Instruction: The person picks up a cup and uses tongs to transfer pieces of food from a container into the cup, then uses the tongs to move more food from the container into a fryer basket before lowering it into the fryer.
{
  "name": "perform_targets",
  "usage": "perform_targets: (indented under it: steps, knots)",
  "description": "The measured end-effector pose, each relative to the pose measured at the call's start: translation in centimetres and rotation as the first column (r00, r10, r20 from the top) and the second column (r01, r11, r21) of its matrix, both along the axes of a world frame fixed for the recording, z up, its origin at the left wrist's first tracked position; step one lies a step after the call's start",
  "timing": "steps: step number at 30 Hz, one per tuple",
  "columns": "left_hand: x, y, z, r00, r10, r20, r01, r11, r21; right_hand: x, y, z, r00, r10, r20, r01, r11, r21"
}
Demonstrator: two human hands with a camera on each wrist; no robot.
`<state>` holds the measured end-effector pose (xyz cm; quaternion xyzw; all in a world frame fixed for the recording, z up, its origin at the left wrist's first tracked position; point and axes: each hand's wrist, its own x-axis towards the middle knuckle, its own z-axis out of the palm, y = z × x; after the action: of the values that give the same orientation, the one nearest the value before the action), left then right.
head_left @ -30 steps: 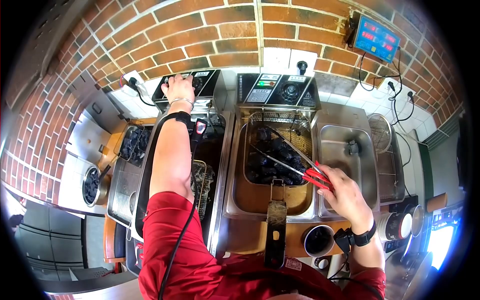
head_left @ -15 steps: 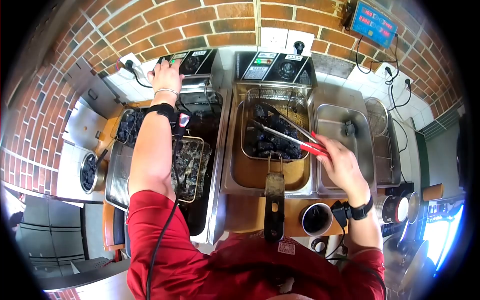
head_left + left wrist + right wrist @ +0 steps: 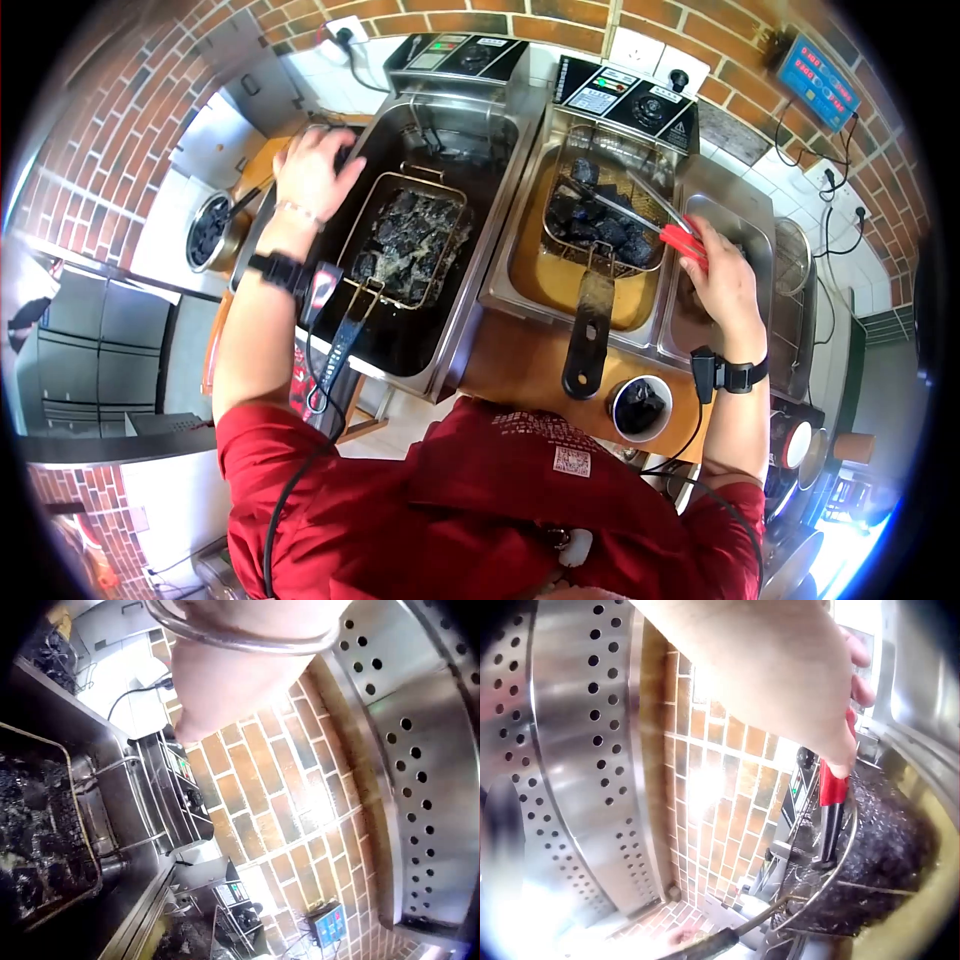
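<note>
My right hand [image 3: 724, 282] grips the red handles of metal tongs [image 3: 684, 244], whose tips reach into a wire basket [image 3: 594, 262] of dark chunks over yellowish liquid. The same grip fills the upper part of the right wrist view, with the hand [image 3: 780, 682] around the red handle [image 3: 832, 784]. My left hand [image 3: 312, 178], holding nothing visible, is above the left rim of the left fryer [image 3: 488, 262], its thumb spread from its fingers. In that fryer, a second basket [image 3: 372, 202] holds dark, foamy pieces [image 3: 405, 240]. The left wrist view shows part of this hand [image 3: 225, 686].
A steel pot [image 3: 212, 238] of dark pieces stands at left. Long basket handles [image 3: 588, 345] extend toward me. A cup [image 3: 640, 408] with dark contents is on the wooden ledge. Right of the fryers are a steel basin [image 3: 690, 315] and a round strainer [image 3: 792, 255]. Cables hang from both wrists.
My left hand has come away from the left fryer's control panel, back toward me. The head view has shifted and turned. The right hand still grips the tongs at the right basket.
</note>
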<state>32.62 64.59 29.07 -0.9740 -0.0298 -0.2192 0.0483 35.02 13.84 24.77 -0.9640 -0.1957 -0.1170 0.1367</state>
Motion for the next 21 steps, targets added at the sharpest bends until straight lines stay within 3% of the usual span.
perform_targets:
  steps: [3,4,7,10,12,18,21]
  knots:
    - [-7.4,1.5,-1.3,0.982,0.084,-0.166,-0.099,0.992,-0.081,-0.5,0.0,0.7,0.999,0.005,-0.044,-0.005,1.000,0.002]
    - [-10.0,2.0,-2.2,0.989,0.045,-0.144,-0.060,0.993,-0.103,-0.4,-0.2,0.7,0.999,0.002,-0.045,-0.002,1.000,0.008]
    - [-16.8,2.1,-4.3,0.963,0.071,-0.260,-0.157,0.932,-0.326,-0.5,-0.9,0.4,0.999,0.043,0.003,-0.043,0.998,0.039]
    - [-21.6,0.9,-5.7,0.973,0.041,-0.228,-0.137,0.895,-0.425,-0.6,-1.2,0.2,0.999,0.052,-0.002,-0.052,0.998,0.028]
    - [-23.0,0.2,-6.4,0.979,0.045,-0.197,-0.126,0.899,-0.420,-0.5,-2.2,-0.7,0.972,0.106,0.210,-0.107,0.994,-0.002]
    - [-24.1,-4.3,-5.2,0.991,-0.132,-0.010,0.107,0.845,-0.525,-7.9,-3.9,2.0,0.861,-0.052,0.506,-0.003,0.994,0.106]
    - [-24.8,-6.6,-5.9,0.931,-0.364,0.016,0.286,0.704,-0.650,-15.1,-4.5,-0.7,0.890,-0.304,0.339,0.085,0.841,0.534]
